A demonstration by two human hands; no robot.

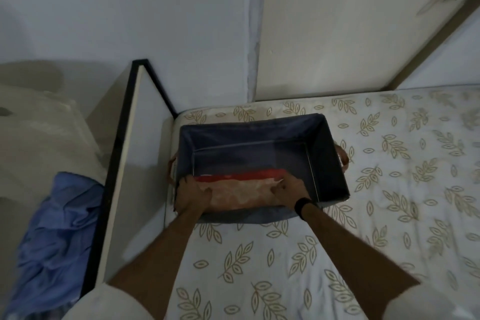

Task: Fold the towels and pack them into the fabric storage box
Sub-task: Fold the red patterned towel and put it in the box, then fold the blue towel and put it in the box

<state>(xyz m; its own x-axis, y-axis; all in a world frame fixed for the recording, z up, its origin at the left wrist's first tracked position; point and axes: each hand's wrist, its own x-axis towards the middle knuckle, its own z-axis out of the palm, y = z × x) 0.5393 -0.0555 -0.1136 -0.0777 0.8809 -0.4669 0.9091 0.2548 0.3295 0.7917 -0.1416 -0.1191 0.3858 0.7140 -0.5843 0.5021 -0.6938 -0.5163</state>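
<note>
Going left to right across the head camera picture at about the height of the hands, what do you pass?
Blue cloth → black-edged board → left hand → folded towel → right hand → storage box right wall → leaf-print mattress.

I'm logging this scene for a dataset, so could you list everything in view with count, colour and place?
fabric storage box: one, dark blue with brown handles, on the bed near its corner
folded towel: one, pinkish-tan, inside the box at its near wall
red item: one, red, in the box behind the towel
bed: one, white with tan leaf print, right half
blue cloth: one, blue, lower left beside the bed
left hand: one, grips the towel's left end
right hand: one, dark wristband, grips the towel's right end
</note>
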